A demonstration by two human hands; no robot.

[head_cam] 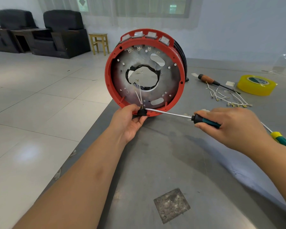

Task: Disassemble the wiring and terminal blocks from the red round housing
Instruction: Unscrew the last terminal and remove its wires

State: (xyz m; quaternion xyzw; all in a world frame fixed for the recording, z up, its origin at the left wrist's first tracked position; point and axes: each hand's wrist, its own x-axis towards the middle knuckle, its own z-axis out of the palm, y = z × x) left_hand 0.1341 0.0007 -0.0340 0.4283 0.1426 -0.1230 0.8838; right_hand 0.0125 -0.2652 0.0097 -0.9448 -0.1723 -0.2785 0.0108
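**Prying a last fitting from the red reel housing**

Standing on edge on the grey table (pixel 172 162), red round housing (pixel 144 70), rigid and probably top-heavy, apt to roll. Pinched at its bottom rim by the left hand (pixel 130 119), a small black terminal fitting (pixel 142 112); rising from that pinch, two thin white wires (pixel 139 95), frail, likely to snap if tugged. Clamped on the green-handled screwdriver (pixel 180 115), the right hand (pixel 234 128), tip at the fitting. Beyond that grip, freed wires (pixel 228 98).

floor (pixel 40 100): pale glossy tiles | wall (pixel 229 22): white | curtained window (pixel 139 7) | two dark armchairs (pixel 63 33) | wooden stool (pixel 99 42)
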